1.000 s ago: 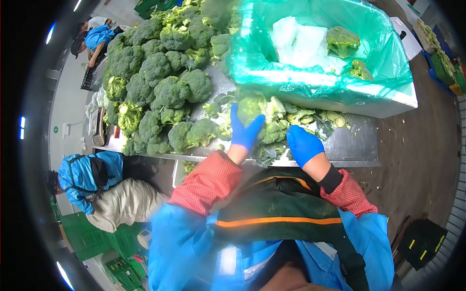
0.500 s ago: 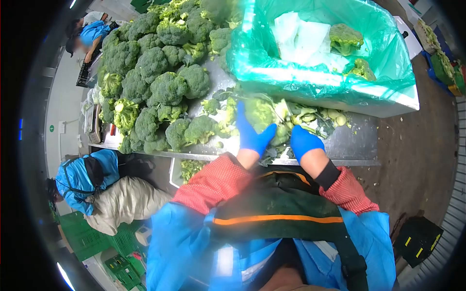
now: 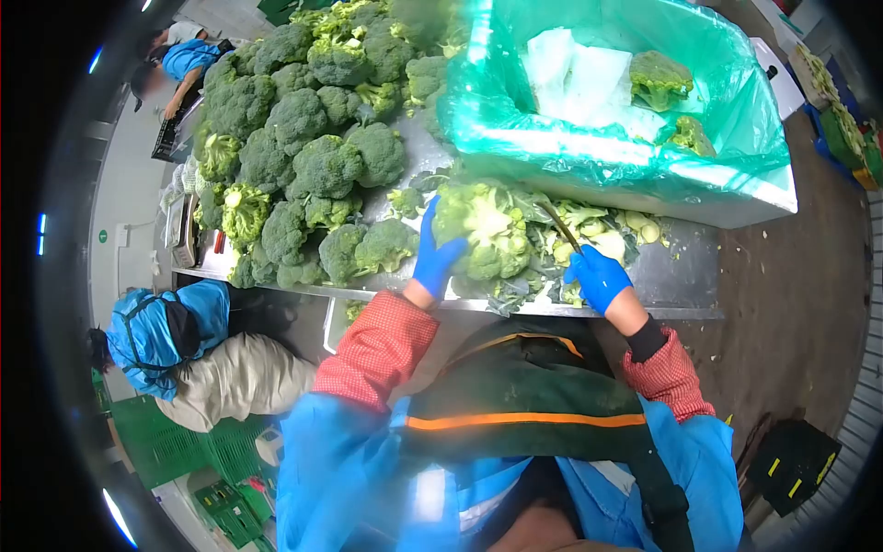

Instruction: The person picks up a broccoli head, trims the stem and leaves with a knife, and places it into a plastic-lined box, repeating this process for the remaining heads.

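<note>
My left hand (image 3: 436, 256), in a blue glove, grips a large broccoli head (image 3: 483, 230) by its left side. The head's pale cut stem side faces up, and some of my fingers are hidden beneath it. In my gloved right hand (image 3: 600, 278) is a knife (image 3: 559, 224), its thin dark blade pointing up and left beside the broccoli. Leaves and pale stem trimmings (image 3: 589, 225) lie around the blade on the metal table (image 3: 676, 269).
A big pile of broccoli (image 3: 322, 170) covers the table's left side. Behind my hands stands a white box lined with a green bag (image 3: 607, 166), holding paper and two broccoli heads. Co-workers in blue (image 3: 189, 60) are at the left, near green crates (image 3: 166, 442).
My hands have moved apart, the left one leftward and the right one rightward. The broccoli's stem side now shows clearly, and the knife blade has come into view.
</note>
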The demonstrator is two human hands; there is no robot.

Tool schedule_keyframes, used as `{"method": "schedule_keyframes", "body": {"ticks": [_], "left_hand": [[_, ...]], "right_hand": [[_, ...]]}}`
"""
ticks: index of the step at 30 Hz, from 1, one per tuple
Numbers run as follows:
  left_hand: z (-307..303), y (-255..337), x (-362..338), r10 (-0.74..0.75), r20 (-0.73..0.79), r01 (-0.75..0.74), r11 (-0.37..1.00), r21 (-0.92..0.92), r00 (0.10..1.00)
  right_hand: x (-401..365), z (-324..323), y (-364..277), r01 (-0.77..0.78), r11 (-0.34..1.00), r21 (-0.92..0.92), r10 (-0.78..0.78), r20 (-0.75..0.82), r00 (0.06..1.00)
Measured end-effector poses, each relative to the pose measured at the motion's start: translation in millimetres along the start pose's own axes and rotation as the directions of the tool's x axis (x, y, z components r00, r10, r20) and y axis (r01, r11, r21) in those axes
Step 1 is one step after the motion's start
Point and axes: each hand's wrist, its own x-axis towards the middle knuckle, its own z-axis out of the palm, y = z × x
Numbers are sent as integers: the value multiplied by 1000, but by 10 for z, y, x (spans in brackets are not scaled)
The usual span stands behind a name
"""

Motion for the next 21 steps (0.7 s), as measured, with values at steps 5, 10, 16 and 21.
{"method": "schedule_keyframes", "body": {"ticks": [5, 10, 16, 21], "left_hand": [[3, 387, -96, 378, 134, -389, 756, 526, 916], [-119, 526, -68, 423, 262, -471, 530, 705, 867], [-153, 313, -46, 328, 194, -343, 497, 797, 925], [-218, 226, -12, 327, 158, -322, 542, 776, 932]], "right_hand": [[-10, 38, -414, 159, 981, -115, -170, -93, 981], [167, 170, -621, 261, 927, -271, -306, -137, 942], [245, 451, -333, 107, 958, -266, -126, -58, 990], [377, 551, -328, 68, 913, -402, -103, -65, 993]]}}
